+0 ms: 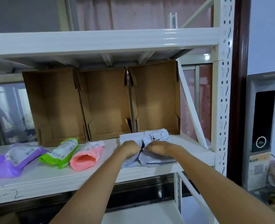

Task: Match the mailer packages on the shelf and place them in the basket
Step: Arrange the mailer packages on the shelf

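Mailer packages on white shelf [41, 180], four colours counted, five packages if the grey pair is read correctly.

Nearest, at 6 o'clock: two bare forearms reaching up and in from bottom edge. Left hand [130, 149] and right hand [159, 148] side by side, almost touching, both blurred by motion. Fingers of both curled down into crumpled plastic of grey mailers [151, 141]; grip on the top one seems shared, exact finger placement unclear. Grey mailers at about 3 o'clock on the shelf board, seemingly two stacked: a flat one underneath, its front edge overhanging the shelf lip, and a rumpled one on top.

Further left, toward 9 o'clock, three more packages in a row, each single, each with a white printed label: pink mailer [85, 156] just beside the left forearm, green mailer [61, 153] touching the pink one's side, purple mailer [13, 160] furthest left and apart from the green.

Behind, at 12 o'clock: three open cardboard boxes [104, 104] tipped on their sides, openings facing forward, pressed wall to wall, nothing visible inside. Grey mailers just in front of the rightmost.

Farthest, at 2 o'clock: one perforated white upright post [225, 78].
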Motion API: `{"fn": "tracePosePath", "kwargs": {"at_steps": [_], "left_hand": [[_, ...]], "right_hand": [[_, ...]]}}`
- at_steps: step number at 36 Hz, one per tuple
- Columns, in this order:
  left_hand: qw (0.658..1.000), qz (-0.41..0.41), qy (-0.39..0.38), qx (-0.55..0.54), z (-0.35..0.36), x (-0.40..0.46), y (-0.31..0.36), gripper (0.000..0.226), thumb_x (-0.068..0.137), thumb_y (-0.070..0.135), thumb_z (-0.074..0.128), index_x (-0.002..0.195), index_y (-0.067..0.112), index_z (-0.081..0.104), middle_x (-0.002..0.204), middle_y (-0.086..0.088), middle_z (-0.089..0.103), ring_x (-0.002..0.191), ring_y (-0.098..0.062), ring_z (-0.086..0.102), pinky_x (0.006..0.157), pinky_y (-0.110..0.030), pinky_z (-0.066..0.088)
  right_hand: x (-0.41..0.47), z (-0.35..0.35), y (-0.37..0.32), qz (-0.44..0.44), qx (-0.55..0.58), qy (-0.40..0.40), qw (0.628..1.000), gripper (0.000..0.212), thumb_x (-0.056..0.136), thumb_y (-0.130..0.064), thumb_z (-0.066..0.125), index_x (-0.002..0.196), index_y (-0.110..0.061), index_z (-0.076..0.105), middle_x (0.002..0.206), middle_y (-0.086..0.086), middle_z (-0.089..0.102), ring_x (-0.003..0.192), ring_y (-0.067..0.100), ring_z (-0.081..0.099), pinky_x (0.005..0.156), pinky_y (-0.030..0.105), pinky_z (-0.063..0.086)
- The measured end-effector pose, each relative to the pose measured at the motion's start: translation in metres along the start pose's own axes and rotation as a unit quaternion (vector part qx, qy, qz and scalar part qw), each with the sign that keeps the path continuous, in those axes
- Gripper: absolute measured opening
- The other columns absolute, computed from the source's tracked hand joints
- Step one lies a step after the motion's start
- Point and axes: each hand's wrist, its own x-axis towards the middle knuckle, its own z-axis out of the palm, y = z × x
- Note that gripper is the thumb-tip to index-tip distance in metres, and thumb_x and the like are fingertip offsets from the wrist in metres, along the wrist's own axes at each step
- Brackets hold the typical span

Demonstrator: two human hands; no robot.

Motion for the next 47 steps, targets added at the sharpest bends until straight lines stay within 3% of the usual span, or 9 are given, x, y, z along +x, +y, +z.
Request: {"fn": "tracePosePath", "kwargs": {"at_steps": [2, 4, 6, 9, 13, 30, 39, 44, 47], "left_hand": [[0.993, -0.018, 0.110, -0.025, -0.008, -0.006, 0.009, 0.039, 0.095, 0.030, 0.037, 0.124, 0.012, 0.056, 0.130, -0.006, 0.055, 0.121, -0.029, 0.049, 0.095, -0.033, 0.037], [0.985, 0.036, 0.170, -0.012, -0.003, -0.004, 0.016, 0.042, 0.096, 0.032, 0.035, 0.130, 0.013, 0.051, 0.137, -0.008, 0.051, 0.126, -0.029, 0.045, 0.103, -0.036, 0.034], [0.985, 0.113, 0.129, 0.015, 0.009, 0.002, 0.021, 0.047, 0.099, 0.032, 0.030, 0.143, 0.019, 0.037, 0.152, -0.006, 0.034, 0.139, -0.024, 0.031, 0.112, -0.040, 0.025], [0.990, 0.128, 0.040, 0.046, 0.030, 0.011, 0.019, 0.055, 0.101, 0.040, 0.020, 0.154, 0.027, 0.012, 0.162, 0.004, -0.002, 0.149, -0.016, 0.000, 0.120, -0.046, 0.002], [0.991, 0.122, 0.015, 0.050, 0.039, 0.016, 0.015, 0.058, 0.101, 0.045, 0.014, 0.154, 0.026, 0.003, 0.160, 0.007, -0.014, 0.148, -0.012, -0.009, 0.120, -0.046, -0.004], [0.991, 0.118, -0.031, 0.060, 0.036, 0.021, 0.019, 0.059, 0.100, 0.048, 0.014, 0.154, 0.024, 0.011, 0.161, 0.004, -0.009, 0.149, -0.016, 0.000, 0.119, -0.048, 0.006], [0.991, 0.122, 0.008, -0.047, 0.036, 0.010, 0.004, 0.062, 0.098, 0.050, 0.031, 0.153, 0.027, 0.015, 0.161, 0.011, -0.002, 0.148, -0.017, 0.011, 0.120, -0.041, 0.014], [0.994, 0.094, 0.024, 0.042, 0.036, 0.008, -0.010, 0.070, 0.092, 0.068, 0.019, 0.153, 0.033, 0.012, 0.162, 0.007, -0.002, 0.149, -0.018, 0.002, 0.120, -0.039, 0.007], [0.996, 0.078, 0.011, 0.051, 0.035, 0.003, -0.008, 0.069, 0.092, 0.069, 0.017, 0.153, 0.037, 0.010, 0.161, 0.009, -0.004, 0.149, -0.021, -0.002, 0.120, -0.041, 0.004]], "right_hand": [[-0.001, -0.012, 0.003, -0.008, 0.004, 0.044, 0.999, 0.035, 0.095, -0.042, 0.037, 0.105, -0.020, 0.062, 0.122, 0.007, 0.058, 0.111, 0.023, 0.053, 0.094, 0.034, 0.040], [-0.004, -0.017, 0.008, -0.013, -0.058, 0.144, 0.988, 0.041, 0.096, -0.038, 0.038, 0.126, -0.015, 0.055, 0.132, 0.009, 0.053, 0.119, 0.027, 0.050, 0.097, 0.038, 0.041], [-0.007, -0.013, 0.011, -0.014, -0.108, 0.198, 0.974, 0.051, 0.095, -0.044, 0.041, 0.138, -0.017, 0.045, 0.144, 0.007, 0.043, 0.130, 0.027, 0.043, 0.103, 0.039, 0.036], [-0.005, 0.001, 0.015, -0.008, -0.105, 0.120, 0.987, 0.067, 0.097, -0.053, 0.032, 0.152, -0.018, 0.022, 0.162, 0.004, 0.013, 0.148, 0.022, 0.014, 0.117, 0.043, 0.020], [0.001, 0.014, 0.021, -0.003, -0.106, 0.085, 0.991, 0.067, 0.100, -0.053, 0.017, 0.156, -0.019, 0.004, 0.162, 0.001, -0.013, 0.150, 0.019, -0.007, 0.120, 0.042, 0.006], [0.006, 0.013, 0.023, 0.011, -0.126, 0.026, 0.992, 0.061, 0.103, -0.044, 0.016, 0.156, -0.016, 0.008, 0.161, 0.004, -0.017, 0.150, 0.020, -0.005, 0.121, 0.042, 0.005], [-0.001, 0.014, 0.022, 0.003, -0.120, 0.049, 0.992, 0.063, 0.102, -0.048, 0.017, 0.155, -0.016, 0.011, 0.162, 0.004, -0.014, 0.151, 0.021, -0.001, 0.120, 0.042, 0.010], [-0.005, 0.013, 0.022, -0.008, -0.111, 0.068, 0.992, 0.063, 0.102, -0.050, 0.018, 0.155, -0.018, 0.013, 0.162, 0.003, -0.010, 0.150, 0.021, 0.002, 0.120, 0.042, 0.013], [-0.013, 0.016, 0.020, -0.029, -0.109, 0.122, 0.986, 0.055, 0.101, -0.047, 0.024, 0.151, -0.023, 0.029, 0.163, 0.001, 0.003, 0.150, 0.019, 0.010, 0.119, 0.041, 0.016]]}}
